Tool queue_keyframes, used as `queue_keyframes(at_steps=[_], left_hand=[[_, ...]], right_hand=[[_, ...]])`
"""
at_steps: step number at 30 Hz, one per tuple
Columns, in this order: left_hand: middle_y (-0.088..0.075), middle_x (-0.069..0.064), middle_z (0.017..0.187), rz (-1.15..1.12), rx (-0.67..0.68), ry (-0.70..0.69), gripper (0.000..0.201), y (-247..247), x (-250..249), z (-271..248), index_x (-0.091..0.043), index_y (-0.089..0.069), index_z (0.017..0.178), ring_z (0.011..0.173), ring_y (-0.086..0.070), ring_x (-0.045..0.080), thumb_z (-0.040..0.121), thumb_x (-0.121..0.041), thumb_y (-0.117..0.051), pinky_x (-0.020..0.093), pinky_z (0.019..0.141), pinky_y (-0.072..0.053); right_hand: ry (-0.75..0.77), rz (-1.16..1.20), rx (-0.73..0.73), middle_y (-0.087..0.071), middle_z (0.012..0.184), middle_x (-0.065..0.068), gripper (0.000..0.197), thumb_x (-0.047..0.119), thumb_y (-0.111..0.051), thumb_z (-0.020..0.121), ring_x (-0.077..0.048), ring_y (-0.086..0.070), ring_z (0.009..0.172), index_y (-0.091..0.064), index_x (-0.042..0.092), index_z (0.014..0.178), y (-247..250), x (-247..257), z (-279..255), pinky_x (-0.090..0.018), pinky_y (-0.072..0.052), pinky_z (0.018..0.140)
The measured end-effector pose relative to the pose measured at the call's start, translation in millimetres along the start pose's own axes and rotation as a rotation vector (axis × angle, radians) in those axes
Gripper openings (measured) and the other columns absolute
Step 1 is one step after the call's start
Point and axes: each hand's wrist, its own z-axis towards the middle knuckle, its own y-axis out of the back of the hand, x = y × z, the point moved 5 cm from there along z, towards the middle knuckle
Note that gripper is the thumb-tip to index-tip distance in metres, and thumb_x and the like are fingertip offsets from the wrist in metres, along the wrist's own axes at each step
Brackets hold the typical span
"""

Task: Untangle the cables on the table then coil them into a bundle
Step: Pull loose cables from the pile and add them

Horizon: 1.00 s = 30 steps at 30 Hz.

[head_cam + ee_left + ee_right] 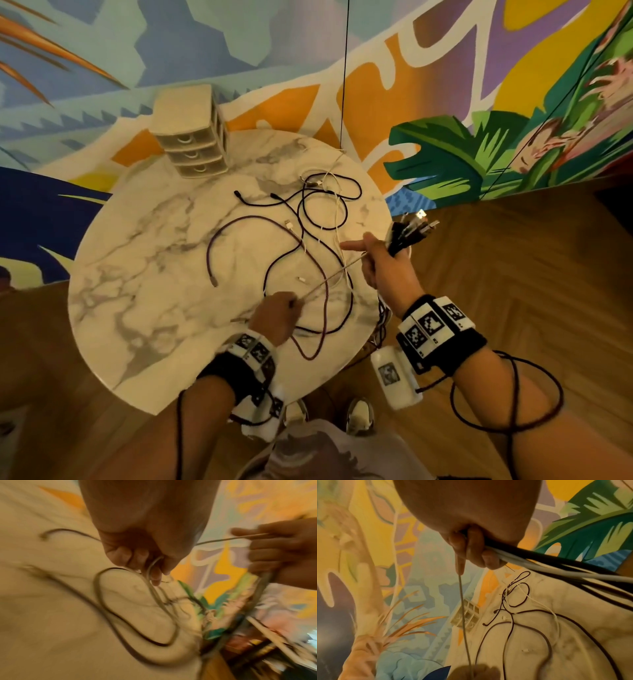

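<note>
Several black, purple and white cables (pixel 308 219) lie tangled across the round marble table (pixel 144 274). My right hand (pixel 373 255) grips a bunch of cable ends (pixel 409 233) whose plugs stick out past the table's right edge, with its forefinger pointing left. A thin grey cable (pixel 329 279) runs taut from that hand down-left to my left hand (pixel 281 308), which pinches it above the table. In the left wrist view, the left hand's fingers (pixel 154 573) curl round the grey cable (pixel 231 539). In the right wrist view, the bunch (pixel 556 566) passes through my right fist (pixel 471 550).
A small beige drawer unit (pixel 191 137) with three drawers stands at the table's far edge. A colourful rug (pixel 445 102) covers the floor beyond, wooden floor (pixel 513 274) lies to the right. My shoes (pixel 359 414) are below the table's near edge.
</note>
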Motion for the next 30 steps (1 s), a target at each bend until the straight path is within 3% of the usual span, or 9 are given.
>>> queue_keyframes(at_steps=[3, 7, 8, 11, 15, 18, 23, 26, 30], left_hand=[[-0.065, 0.018, 0.098, 0.036, -0.079, 0.101, 0.026, 30.2, 46.0, 16.2, -0.008, -0.063, 0.087, 0.095, -0.061, 0.035, 0.096, -0.026, -0.047, 0.038, 0.078, -0.047], [-0.054, 0.011, 0.094, 0.15, -0.511, 0.029, 0.025, 96.9, 51.1, 25.4, -0.012, -0.054, 0.081, 0.08, -0.055, 0.032, 0.094, -0.033, -0.051, 0.037, 0.065, -0.042], [-0.052, 0.012, 0.098, 0.174, -0.501, 0.033, 0.025, 97.7, 55.2, 26.6, -0.01, -0.056, 0.084, 0.081, -0.055, 0.033, 0.093, -0.033, -0.053, 0.038, 0.066, -0.042], [-0.05, 0.015, 0.109, 0.42, -0.222, 0.091, 0.035, 71.7, 77.2, 28.1, -0.009, -0.062, 0.097, 0.099, -0.05, 0.035, 0.093, -0.042, -0.05, 0.042, 0.076, -0.045], [-0.056, 0.012, 0.108, 0.562, -0.347, 0.118, 0.037, 88.6, 88.5, 20.3, -0.016, -0.069, 0.098, 0.103, -0.046, 0.036, 0.094, -0.044, -0.045, 0.045, 0.084, -0.039], [-0.056, 0.006, 0.113, 0.714, -0.267, 0.141, 0.04, 88.8, 92.8, 20.1, -0.029, -0.068, 0.105, 0.108, -0.044, 0.032, 0.096, -0.047, -0.033, 0.043, 0.089, -0.035], [-0.057, 0.021, 0.107, 0.311, -0.39, 0.12, 0.046, 125.6, 55.2, 24.7, -0.001, -0.061, 0.095, 0.096, -0.056, 0.04, 0.098, -0.041, -0.038, 0.042, 0.077, -0.046], [-0.063, 0.021, 0.093, 0.236, -0.504, 0.066, 0.048, 148.7, 19.9, 21.3, -0.004, -0.059, 0.084, 0.089, -0.06, 0.04, 0.097, -0.045, -0.037, 0.036, 0.066, -0.039], [-0.059, 0.015, 0.097, 0.265, -0.521, -0.086, 0.043, 146.2, -31.6, 8.8, -0.008, -0.058, 0.088, 0.09, -0.058, 0.037, 0.098, -0.043, -0.035, 0.037, 0.067, -0.038]], right_hand=[[0.048, 0.057, -0.055, -0.026, 0.049, -0.006, 0.047, 0.033, -0.035, 0.102, -0.01, -0.021, 0.04, -0.073, 0.006, 0.094, 12.0, 2.7, 2.9, -0.022, -0.019, 0.043], [0.058, 0.14, -0.117, -0.025, 0.051, -0.006, 0.05, 0.036, -0.035, 0.102, -0.012, -0.02, 0.043, -0.073, 0.005, 0.094, 13.8, 4.1, 4.0, -0.025, -0.017, 0.046], [0.061, 0.165, -0.142, -0.025, 0.05, -0.006, 0.05, 0.036, -0.035, 0.102, -0.014, -0.02, 0.043, -0.073, 0.005, 0.093, 14.5, 4.4, 5.3, -0.027, -0.017, 0.046], [0.087, 0.219, -0.192, -0.027, 0.044, -0.001, 0.051, 0.037, -0.036, 0.101, -0.015, -0.02, 0.044, -0.073, 0.004, 0.092, 18.8, 8.9, 10.8, -0.029, -0.017, 0.047], [0.105, 0.358, -0.333, -0.03, 0.039, 0.006, 0.049, 0.037, -0.037, 0.101, -0.011, -0.022, 0.04, -0.073, 0.006, 0.088, 44.1, 15.4, 19.4, -0.024, -0.02, 0.044], [0.105, 0.394, -0.345, -0.03, 0.037, 0.007, 0.05, 0.039, -0.036, 0.101, -0.01, -0.022, 0.039, -0.072, 0.007, 0.089, 51.1, 12.1, 25.0, -0.023, -0.02, 0.043], [0.035, 0.33, -0.264, -0.029, 0.039, 0.004, 0.061, 0.051, -0.031, 0.099, -0.01, -0.023, 0.037, -0.072, 0.006, 0.093, 35.3, -13.8, 21.2, -0.021, -0.02, 0.041], [-0.009, 0.269, -0.212, -0.029, 0.036, 0.003, 0.067, 0.05, -0.03, 0.099, -0.01, -0.023, 0.035, -0.071, -0.001, 0.084, 24.1, -22.1, 18.0, -0.022, -0.02, 0.04], [-0.048, 0.084, -0.008, -0.03, 0.038, 0.002, 0.062, 0.041, -0.035, 0.101, -0.01, -0.022, 0.036, -0.068, 0.002, 0.066, -9.0, -18.2, 4.1, -0.023, -0.018, 0.04]])
